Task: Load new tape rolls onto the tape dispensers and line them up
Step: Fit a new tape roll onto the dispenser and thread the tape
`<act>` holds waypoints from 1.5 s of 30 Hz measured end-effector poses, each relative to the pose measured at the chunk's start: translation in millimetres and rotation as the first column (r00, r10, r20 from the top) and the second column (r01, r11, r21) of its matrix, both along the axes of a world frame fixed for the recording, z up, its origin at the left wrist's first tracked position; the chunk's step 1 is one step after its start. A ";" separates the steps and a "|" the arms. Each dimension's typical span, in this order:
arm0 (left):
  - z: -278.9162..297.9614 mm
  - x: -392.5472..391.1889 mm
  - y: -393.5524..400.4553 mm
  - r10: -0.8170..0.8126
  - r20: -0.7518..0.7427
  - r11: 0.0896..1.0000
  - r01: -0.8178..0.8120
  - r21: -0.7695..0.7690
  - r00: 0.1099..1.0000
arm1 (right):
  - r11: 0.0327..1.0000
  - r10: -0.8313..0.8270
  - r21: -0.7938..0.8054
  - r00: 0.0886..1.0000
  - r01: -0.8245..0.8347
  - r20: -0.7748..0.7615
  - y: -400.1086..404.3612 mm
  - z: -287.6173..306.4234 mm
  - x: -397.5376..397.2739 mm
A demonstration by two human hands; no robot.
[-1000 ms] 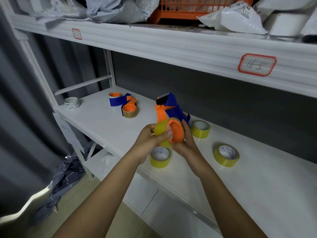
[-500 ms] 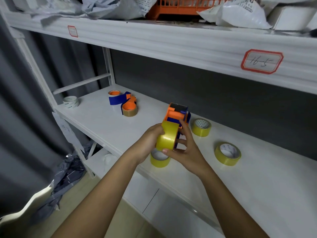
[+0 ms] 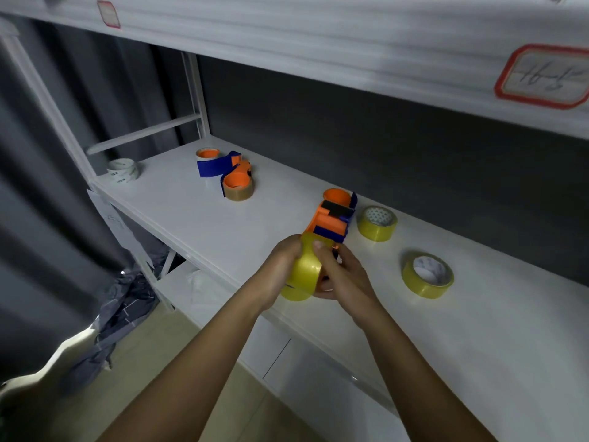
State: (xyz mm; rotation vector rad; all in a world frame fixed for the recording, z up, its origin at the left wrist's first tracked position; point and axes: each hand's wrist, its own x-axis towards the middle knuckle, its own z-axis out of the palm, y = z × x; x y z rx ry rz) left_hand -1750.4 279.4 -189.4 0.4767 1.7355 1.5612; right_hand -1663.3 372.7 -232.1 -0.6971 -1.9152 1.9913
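Note:
Both hands hold an orange and blue tape dispenser [image 3: 331, 223] just above the white shelf [image 3: 204, 218], its cutter end pointing away from me. A yellow tape roll [image 3: 307, 266] sits on its near end, seen edge-on. My left hand [image 3: 279, 271] grips the roll from the left. My right hand [image 3: 345, 277] wraps the dispenser from the right, thumb on top of the roll. Another yellow roll [image 3: 294, 295] lies on the shelf, mostly hidden under my hands. Two more yellow rolls [image 3: 377, 224] [image 3: 427, 277] lie flat to the right.
Two orange and blue dispensers [image 3: 237, 183] [image 3: 210, 161] lie at the far left of the shelf, one with brownish tape. A white roll [image 3: 122, 170] sits at the left corner. An orange core [image 3: 336, 196] shows behind the held dispenser. An upper shelf [image 3: 318, 36] overhangs.
The dispenser has tipped from upright to lying forward and come down toward the shelf. The yellow roll turned from face-on to edge-on. Both hands kept their hold.

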 end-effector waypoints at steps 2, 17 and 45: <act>-4.2 -5.8 2.3 0.000 0.004 0.998 0.000 -0.067 1.000 | 0.998 0.013 -0.056 0.997 -0.009 0.070 -0.1 3.4 -3.0; -5.4 -9.1 -14.3 0.034 0.009 0.990 -0.035 0.133 0.999 | 0.976 0.080 0.218 0.963 -0.022 -0.259 -7.4 0.3 3.0; -0.1 -8.8 -11.8 0.043 -0.009 0.983 -0.041 0.180 0.999 | 0.937 0.047 0.348 0.975 0.032 -0.215 -12.6 5.1 -0.7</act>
